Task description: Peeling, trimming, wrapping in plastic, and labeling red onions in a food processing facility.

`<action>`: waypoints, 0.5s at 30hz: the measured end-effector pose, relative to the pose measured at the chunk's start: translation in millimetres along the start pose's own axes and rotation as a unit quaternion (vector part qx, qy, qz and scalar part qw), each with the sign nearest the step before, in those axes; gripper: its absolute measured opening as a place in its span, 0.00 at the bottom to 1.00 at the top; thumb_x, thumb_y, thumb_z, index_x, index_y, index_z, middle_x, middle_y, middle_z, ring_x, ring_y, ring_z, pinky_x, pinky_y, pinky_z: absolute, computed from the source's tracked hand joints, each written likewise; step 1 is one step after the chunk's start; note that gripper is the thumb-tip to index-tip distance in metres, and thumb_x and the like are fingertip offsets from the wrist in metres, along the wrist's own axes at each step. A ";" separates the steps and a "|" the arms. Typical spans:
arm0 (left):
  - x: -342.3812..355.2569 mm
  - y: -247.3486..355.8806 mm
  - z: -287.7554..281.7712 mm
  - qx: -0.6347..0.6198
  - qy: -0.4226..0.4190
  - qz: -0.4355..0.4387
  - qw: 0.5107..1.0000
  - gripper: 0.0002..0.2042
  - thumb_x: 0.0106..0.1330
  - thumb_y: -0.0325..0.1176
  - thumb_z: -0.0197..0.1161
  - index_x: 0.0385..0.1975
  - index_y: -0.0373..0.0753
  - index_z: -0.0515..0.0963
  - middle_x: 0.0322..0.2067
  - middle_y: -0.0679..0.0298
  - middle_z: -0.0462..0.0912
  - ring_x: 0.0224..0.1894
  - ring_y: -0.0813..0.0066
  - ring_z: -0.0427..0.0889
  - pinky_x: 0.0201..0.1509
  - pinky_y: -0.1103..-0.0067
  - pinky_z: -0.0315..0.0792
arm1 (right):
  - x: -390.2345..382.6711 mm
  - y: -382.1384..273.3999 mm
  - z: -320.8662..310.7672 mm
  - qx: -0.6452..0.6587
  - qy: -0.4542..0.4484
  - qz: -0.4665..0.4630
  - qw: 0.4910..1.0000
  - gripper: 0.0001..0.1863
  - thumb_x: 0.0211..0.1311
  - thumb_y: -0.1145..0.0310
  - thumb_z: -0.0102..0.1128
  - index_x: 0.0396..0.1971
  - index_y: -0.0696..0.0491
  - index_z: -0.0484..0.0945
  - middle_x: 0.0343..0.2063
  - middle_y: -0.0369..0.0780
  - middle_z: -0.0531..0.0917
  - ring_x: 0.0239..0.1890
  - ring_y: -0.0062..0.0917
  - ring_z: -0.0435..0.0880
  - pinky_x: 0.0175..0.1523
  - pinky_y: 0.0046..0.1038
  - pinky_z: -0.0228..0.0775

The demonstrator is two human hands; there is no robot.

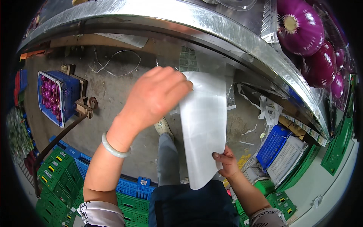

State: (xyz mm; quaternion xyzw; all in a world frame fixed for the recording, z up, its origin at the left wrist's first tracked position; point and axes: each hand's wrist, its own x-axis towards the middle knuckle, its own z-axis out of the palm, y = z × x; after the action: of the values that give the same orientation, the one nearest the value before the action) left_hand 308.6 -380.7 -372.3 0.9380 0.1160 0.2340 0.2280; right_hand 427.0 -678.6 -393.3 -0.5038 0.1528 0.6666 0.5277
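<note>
A glossy, whitish sheet (204,128) hangs upright in front of my body, its lower end curving toward me. My left hand (157,92) is closed at the sheet's upper left corner, its back turned up and its fingertips mostly hidden. Lower down, my right hand (227,162) pinches the right edge between thumb and fingers. I cannot tell whether the sheet is paper or plastic film. A pale bangle (113,148) circles my left wrist.
Ahead is a metal table's rim (170,11). Red onions (302,30) lie in a clear plastic tray (269,22) at upper right. A blue crate (70,94) of onions stands left on a wooden trolley. Green crates (56,166) and a blue crate (275,142) flank me.
</note>
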 end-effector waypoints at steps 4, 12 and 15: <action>2.0 14.9 4.9 -0.020 -0.026 0.012 0.999 0.08 0.44 0.28 0.60 0.27 0.37 0.77 0.27 0.65 0.75 0.32 0.69 0.75 0.34 0.77 0.69 | 26.7 -17.9 33.0 -0.089 0.022 -0.053 0.994 0.17 0.57 0.77 0.58 0.48 0.57 0.73 0.41 0.36 0.80 0.43 0.21 0.77 0.51 0.24 0.67; 8.3 14.4 -7.1 -0.068 -0.023 0.006 0.997 0.08 0.46 0.28 0.59 0.28 0.37 0.76 0.28 0.64 0.75 0.34 0.65 0.74 0.37 0.73 0.69 | 110.0 -103.5 109.7 -0.075 0.027 -0.253 0.964 0.19 0.57 0.75 0.57 0.49 0.60 0.69 0.43 0.40 0.78 0.46 0.25 0.75 0.53 0.27 0.64; 8.2 5.0 -5.5 -0.018 0.012 -0.028 0.999 0.08 0.47 0.28 0.58 0.29 0.38 0.75 0.30 0.63 0.75 0.35 0.64 0.74 0.39 0.72 0.69 | 127.6 -104.8 119.5 0.011 0.006 -0.324 0.946 0.20 0.57 0.75 0.57 0.50 0.61 0.69 0.43 0.40 0.78 0.46 0.25 0.75 0.54 0.26 0.63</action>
State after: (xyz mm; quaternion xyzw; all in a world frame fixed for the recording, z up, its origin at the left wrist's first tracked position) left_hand 313.5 -380.3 -362.4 0.9273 0.1402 0.2407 0.2502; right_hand 464.1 -479.0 -412.0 -0.5243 -0.0085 0.4552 0.7196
